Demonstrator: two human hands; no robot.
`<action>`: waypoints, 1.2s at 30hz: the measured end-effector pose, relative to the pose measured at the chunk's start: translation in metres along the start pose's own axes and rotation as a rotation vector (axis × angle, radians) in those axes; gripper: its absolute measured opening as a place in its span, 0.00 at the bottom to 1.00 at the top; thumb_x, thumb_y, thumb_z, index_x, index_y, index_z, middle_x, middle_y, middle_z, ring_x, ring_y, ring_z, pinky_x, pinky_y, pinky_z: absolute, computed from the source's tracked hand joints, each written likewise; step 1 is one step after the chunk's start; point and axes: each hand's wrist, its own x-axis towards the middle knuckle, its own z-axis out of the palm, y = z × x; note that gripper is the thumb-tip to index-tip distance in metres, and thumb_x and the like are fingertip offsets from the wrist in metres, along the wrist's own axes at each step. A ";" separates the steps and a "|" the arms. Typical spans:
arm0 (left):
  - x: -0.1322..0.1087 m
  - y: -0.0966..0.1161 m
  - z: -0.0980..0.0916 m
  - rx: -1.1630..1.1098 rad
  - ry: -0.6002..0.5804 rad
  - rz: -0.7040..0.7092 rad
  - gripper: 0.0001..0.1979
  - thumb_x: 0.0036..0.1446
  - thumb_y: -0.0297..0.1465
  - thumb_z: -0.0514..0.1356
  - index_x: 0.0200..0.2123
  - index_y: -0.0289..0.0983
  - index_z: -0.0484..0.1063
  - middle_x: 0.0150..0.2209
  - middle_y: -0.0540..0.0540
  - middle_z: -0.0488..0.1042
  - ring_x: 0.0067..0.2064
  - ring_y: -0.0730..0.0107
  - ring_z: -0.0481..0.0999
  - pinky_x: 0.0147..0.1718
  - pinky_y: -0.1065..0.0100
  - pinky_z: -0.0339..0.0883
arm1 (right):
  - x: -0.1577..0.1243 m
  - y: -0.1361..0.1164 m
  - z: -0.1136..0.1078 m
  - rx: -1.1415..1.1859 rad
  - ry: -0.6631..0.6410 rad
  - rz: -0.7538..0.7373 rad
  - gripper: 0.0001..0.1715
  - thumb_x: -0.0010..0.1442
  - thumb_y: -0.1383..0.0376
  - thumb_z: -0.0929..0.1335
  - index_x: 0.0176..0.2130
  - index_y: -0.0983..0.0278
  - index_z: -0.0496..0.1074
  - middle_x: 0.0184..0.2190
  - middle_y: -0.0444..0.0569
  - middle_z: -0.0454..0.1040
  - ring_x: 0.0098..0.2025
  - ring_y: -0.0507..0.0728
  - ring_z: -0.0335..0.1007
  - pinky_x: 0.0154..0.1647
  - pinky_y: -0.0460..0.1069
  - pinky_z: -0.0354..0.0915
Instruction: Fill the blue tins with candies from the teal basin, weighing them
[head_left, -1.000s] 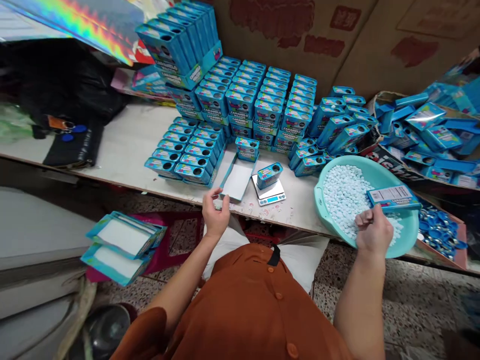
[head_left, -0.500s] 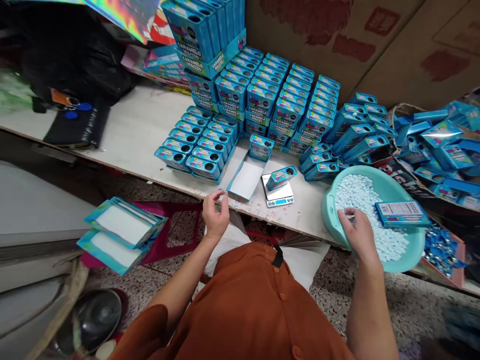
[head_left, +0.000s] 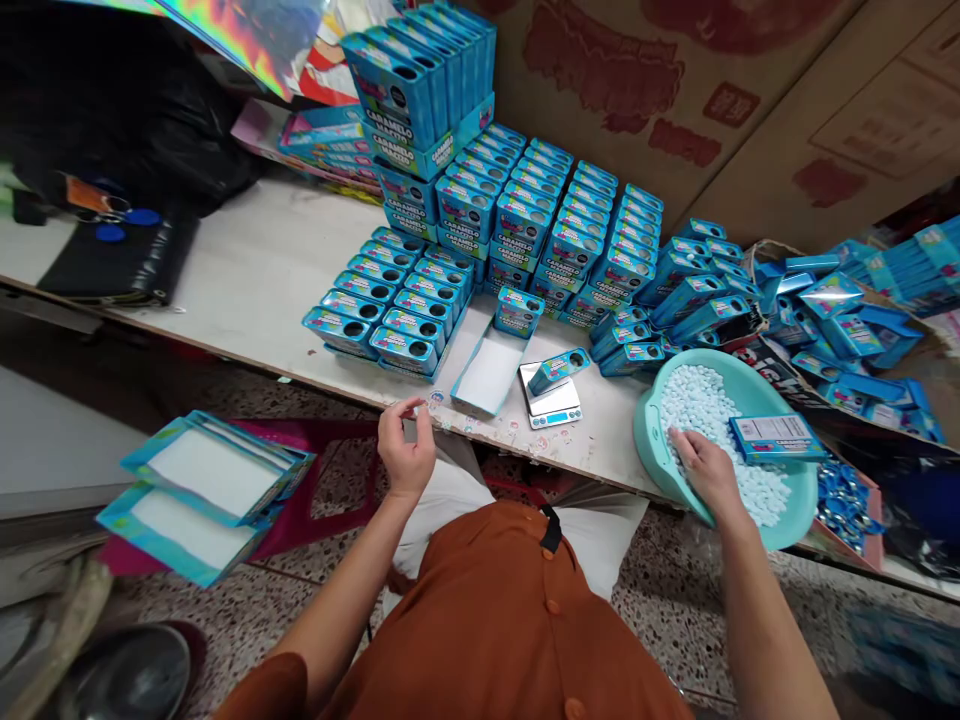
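Note:
My left hand hovers at the table's front edge, its fingertips pinched on something small that I cannot make out. My right hand reaches into the teal basin, its fingers down among the small white candies. A blue box lies flat on the candies, to the right of that hand. On a small digital scale rests one blue tin, lying on its side. An open blue tray with a white inside sits just left of the scale.
Stacks and rows of blue tins fill the middle of the white table. A heap of loose blue boxes lies at the right. Empty trays are stacked low at the left. Cardboard stands behind.
My right hand let go of the blue box, now lying in the basin, and moved left into the candies. My left hand stayed at the table edge. The view shifted.

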 end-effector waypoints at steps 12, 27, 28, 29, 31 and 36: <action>0.003 -0.013 -0.008 -0.023 0.039 -0.040 0.14 0.61 0.36 0.55 0.46 0.35 0.69 0.43 0.41 0.74 0.44 0.63 0.75 0.47 0.60 0.69 | 0.025 -0.011 -0.044 1.302 0.016 0.361 0.12 0.53 0.63 0.66 0.24 0.60 0.57 0.17 0.35 0.47 0.17 0.47 0.38 0.16 0.42 0.40; -0.003 -0.007 0.001 -0.073 0.043 -0.003 0.13 0.61 0.35 0.55 0.45 0.35 0.70 0.42 0.41 0.75 0.44 0.63 0.76 0.48 0.59 0.69 | 0.065 -0.141 -0.004 1.778 -0.058 0.419 0.16 0.64 0.67 0.59 0.24 0.61 0.52 0.18 0.35 0.49 0.16 0.45 0.42 0.12 0.38 0.43; -0.004 -0.007 -0.001 -0.080 0.046 -0.001 0.13 0.61 0.35 0.56 0.45 0.35 0.70 0.42 0.41 0.75 0.44 0.63 0.76 0.48 0.59 0.69 | 0.072 -0.156 0.004 1.782 -0.073 0.450 0.17 0.65 0.66 0.58 0.24 0.61 0.52 0.17 0.35 0.49 0.15 0.45 0.43 0.11 0.38 0.43; -0.005 -0.007 -0.003 -0.086 0.047 -0.002 0.13 0.61 0.35 0.56 0.45 0.35 0.70 0.42 0.41 0.75 0.45 0.63 0.76 0.49 0.58 0.69 | 0.078 -0.170 0.013 1.770 -0.082 0.484 0.18 0.66 0.65 0.58 0.24 0.61 0.52 0.17 0.35 0.49 0.15 0.45 0.43 0.11 0.38 0.42; -0.008 -0.008 -0.008 -0.091 0.050 -0.010 0.12 0.61 0.35 0.56 0.46 0.36 0.70 0.42 0.41 0.75 0.45 0.63 0.76 0.49 0.59 0.69 | 0.088 -0.191 0.030 1.746 -0.099 0.515 0.19 0.67 0.63 0.58 0.25 0.61 0.53 0.16 0.35 0.50 0.15 0.45 0.43 0.10 0.38 0.43; -0.016 -0.016 -0.024 -0.071 0.084 -0.033 0.11 0.62 0.33 0.55 0.45 0.36 0.70 0.42 0.42 0.75 0.44 0.65 0.76 0.49 0.60 0.69 | 0.099 -0.217 0.058 1.700 -0.097 0.518 0.20 0.69 0.61 0.57 0.25 0.61 0.53 0.15 0.34 0.52 0.13 0.44 0.46 0.10 0.38 0.44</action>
